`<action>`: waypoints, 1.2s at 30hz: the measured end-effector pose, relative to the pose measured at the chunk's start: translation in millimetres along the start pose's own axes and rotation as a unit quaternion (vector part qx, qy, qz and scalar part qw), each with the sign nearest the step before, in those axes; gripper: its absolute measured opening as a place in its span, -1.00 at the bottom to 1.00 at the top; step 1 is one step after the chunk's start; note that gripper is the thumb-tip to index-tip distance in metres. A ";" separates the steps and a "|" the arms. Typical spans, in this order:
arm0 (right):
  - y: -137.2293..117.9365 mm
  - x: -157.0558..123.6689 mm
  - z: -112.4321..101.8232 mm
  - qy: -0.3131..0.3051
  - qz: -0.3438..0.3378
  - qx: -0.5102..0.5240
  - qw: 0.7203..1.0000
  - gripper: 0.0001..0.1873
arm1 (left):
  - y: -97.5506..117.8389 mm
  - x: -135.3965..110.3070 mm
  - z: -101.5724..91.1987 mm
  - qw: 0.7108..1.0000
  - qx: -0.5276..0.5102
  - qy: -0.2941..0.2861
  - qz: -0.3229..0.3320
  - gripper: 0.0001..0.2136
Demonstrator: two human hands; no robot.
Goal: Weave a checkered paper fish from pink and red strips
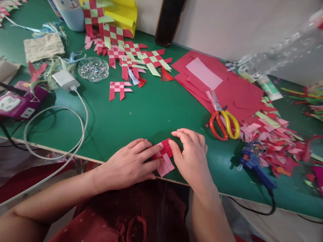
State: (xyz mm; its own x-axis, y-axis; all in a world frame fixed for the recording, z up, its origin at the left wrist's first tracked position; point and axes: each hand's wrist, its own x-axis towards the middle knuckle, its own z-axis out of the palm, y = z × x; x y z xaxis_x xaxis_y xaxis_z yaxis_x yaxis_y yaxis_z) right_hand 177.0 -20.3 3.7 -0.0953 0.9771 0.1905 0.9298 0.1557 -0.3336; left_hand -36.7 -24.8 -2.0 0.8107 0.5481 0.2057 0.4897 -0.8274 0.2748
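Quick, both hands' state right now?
Left hand: open, resting on the pink-and-red paper weave.
Right hand: half-curled, thumb at the weave's red edge; can't tell if it pinches.

Between the left hand (135,160) and the small fish (118,86) the counter (148,112) lies open; scissors (218,107) and glue gun (258,169) block the right, the cable (87,117) the left, woven strips (154,60) the far side.

White triangle sign (35,98) on the purple power socket block (24,101)
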 end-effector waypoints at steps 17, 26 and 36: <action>-12.2 11.6 -12.5 -0.099 -0.046 -0.039 0.993 -0.91 | 1.7 0.5 5.2 1.000 0.001 0.011 -0.006 -0.72; -8.6 14.3 -3.7 -0.069 -0.013 0.104 0.992 -0.78 | 3.0 3.3 -0.3 1.000 0.006 -0.005 -0.008 -0.72; -2.8 11.6 -11.9 -0.012 -0.025 0.135 0.990 -0.83 | -9.2 21.8 -13.7 0.983 -0.133 0.073 -0.105 -0.72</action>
State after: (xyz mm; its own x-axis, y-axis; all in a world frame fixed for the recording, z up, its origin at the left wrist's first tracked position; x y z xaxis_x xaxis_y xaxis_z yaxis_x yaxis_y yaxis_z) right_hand 177.5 -11.1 17.9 -0.1501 0.9698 0.1923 0.7945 0.2341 -0.5603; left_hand -27.8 -3.6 12.8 0.6362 0.7314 0.2455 0.5245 -0.6434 0.5576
